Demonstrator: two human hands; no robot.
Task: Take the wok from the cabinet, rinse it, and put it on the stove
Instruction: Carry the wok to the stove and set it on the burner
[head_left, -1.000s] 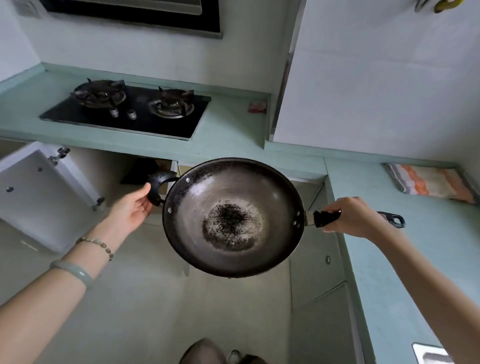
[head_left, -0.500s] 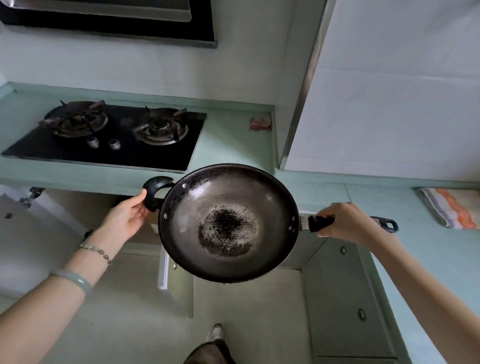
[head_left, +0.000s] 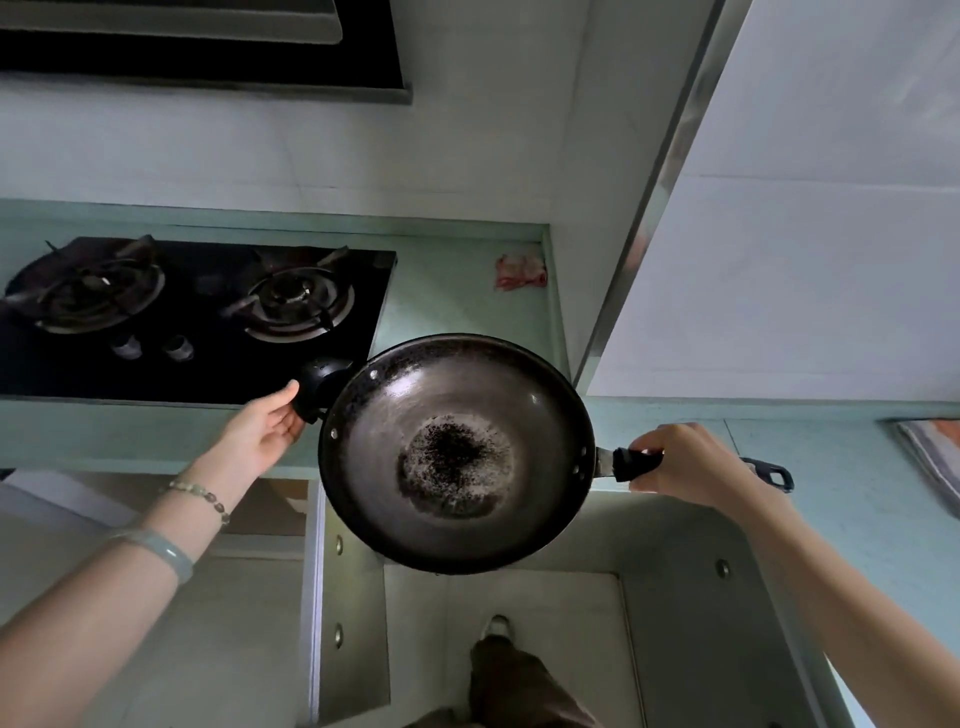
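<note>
You hold the wok (head_left: 457, 452) level in the air in front of you, above the floor and just off the tabletop (head_left: 457, 291) edge, already out of the cabinet (head_left: 260, 571) that stands open below at 8 o'clock. Your right hand (head_left: 680, 462) is wrapped firmly around the long black handle (head_left: 636, 462), with the handle's hanging loop poking out past your wrist. Your left hand (head_left: 265, 428) is mostly spread, palm up, its fingers curled under and steadying the small helper handle (head_left: 319, 379) at the wok's 10 o'clock rim rather than clamping it.

The wok's long axis runs from 10 o'clock to 3 o'clock, straight between your 2 hands. Its bowl shows a dark, speckled patch at the centre and looks dry, so I judge the rinse is not yet done.

The stove (head_left: 197, 312) sits at 10 o'clock from the wok, its nearer burner (head_left: 293, 301) just beyond your left hand. No sink shows here; the tabletop runs on toward 3 o'clock, where a striped cloth (head_left: 930, 457) lies, so the rinse probably means swinging right, led by your right hand. Your right hand likely carries most of the weight; keep the left in support until you reach water.
</note>
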